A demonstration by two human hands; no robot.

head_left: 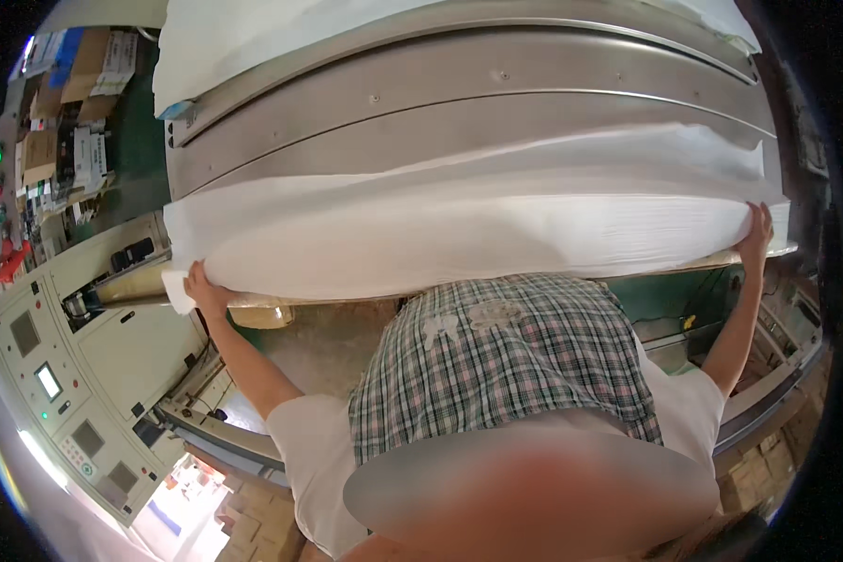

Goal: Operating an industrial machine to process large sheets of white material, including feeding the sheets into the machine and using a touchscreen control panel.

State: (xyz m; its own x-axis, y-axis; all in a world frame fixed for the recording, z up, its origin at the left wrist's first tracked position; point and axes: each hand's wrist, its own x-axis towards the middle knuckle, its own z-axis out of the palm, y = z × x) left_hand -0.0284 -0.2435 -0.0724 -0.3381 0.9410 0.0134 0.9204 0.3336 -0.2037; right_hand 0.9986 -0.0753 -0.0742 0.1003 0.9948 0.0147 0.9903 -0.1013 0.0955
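Note:
A wide stack of thin white sheets (pixel 421 234) spans the front of a metal machine bed, bulging toward me. My left hand (pixel 208 292) is closed round its near left end, where a small white flap sticks out beside the fingers. At the far right end, my right hand (pixel 757 236) grips the edge, fingertips on top and the palm below. Both arms are spread wide. One loose sheet (pixel 665 150) lies wavy over the back of the stack, its rear edge lifted slightly off the metal. The undersides of both grips are hidden.
Behind the sheets runs a bare metal plate (pixel 459 89) with screws, and more white material (pixel 347 33) lies beyond it. Control cabinets (pixel 75 375) stand at left, near a roller (pixel 136 284). Cardboard boxes (pixel 89 66) are piled far left. My checked apron (pixel 506 356) touches the front edge.

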